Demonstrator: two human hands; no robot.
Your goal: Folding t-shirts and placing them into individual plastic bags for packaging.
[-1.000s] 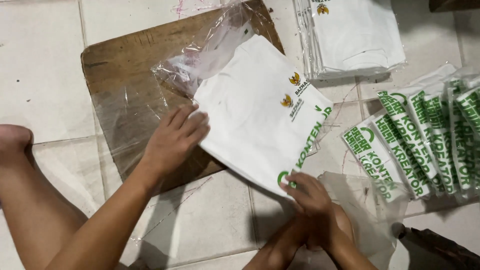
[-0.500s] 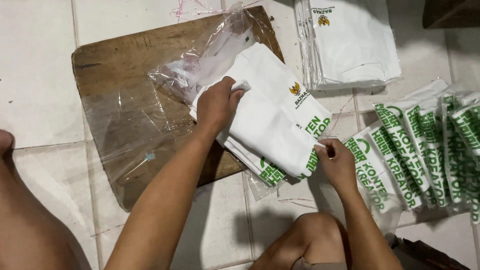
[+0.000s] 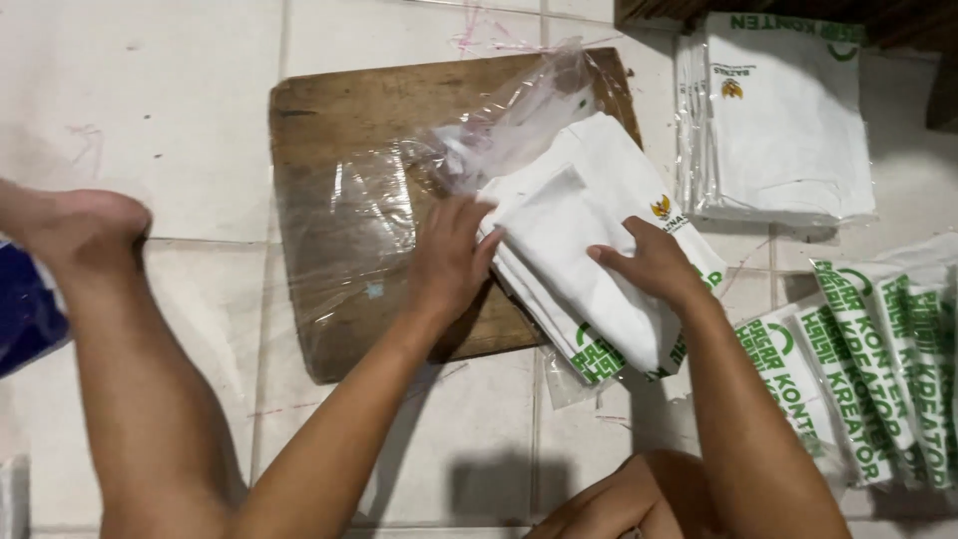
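A folded white shirt (image 3: 569,250) with green lettering and a small gold emblem lies across the right part of a brown wooden board (image 3: 344,120) on the tiled floor. My left hand (image 3: 451,258) presses flat on its left edge. My right hand (image 3: 651,265) lies palm down on its upper right side. A clear plastic bag (image 3: 399,190) is spread on the board, and the shirt's far end sits at the bag's mouth.
A stack of bagged white shirts (image 3: 783,120) lies at the top right. Several bagged folded shirts with green lettering (image 3: 878,339) fan out at the right. My leg and foot (image 3: 90,230) rest on the floor at the left, and a knee shows at the bottom.
The shirt went from spread wide to folded narrow. My left hand moved from its top to its left edge; my right hand left the lower corner and now presses on top.
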